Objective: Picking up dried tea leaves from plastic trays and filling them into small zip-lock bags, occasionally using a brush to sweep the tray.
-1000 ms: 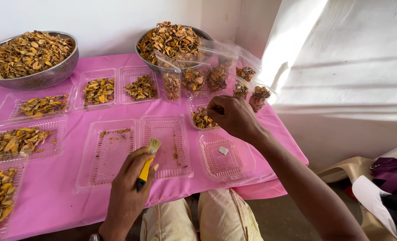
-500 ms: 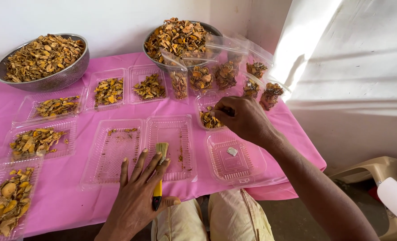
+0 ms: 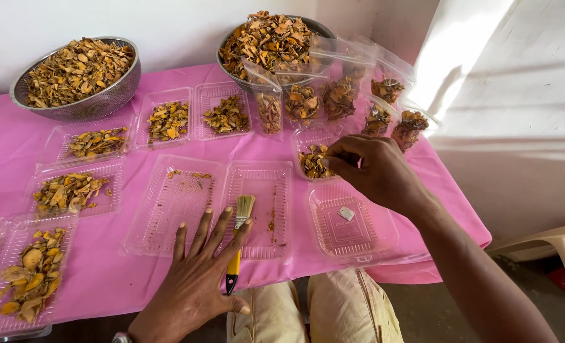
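Lying flat, fingers spread, left hand (image 3: 197, 286) pins yellow-handled brush (image 3: 237, 244) beside open clamshell tray (image 3: 174, 203) holding only crumbs; could roll off the pink table's edge. Reaching rightward, right hand (image 3: 374, 168) pinches dried pieces over small tub (image 3: 311, 152); may spill. Empty lid (image 3: 346, 222) below.

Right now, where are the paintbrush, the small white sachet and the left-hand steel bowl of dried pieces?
Paintbrush (image 3: 237, 244), head view, on the yellow handle beside the left hand's fingers.
Small white sachet (image 3: 347, 213), head view, on its middle, inside the open clear tray.
Left-hand steel bowl (image 3: 98, 105), head view, on its perforated outer wall.
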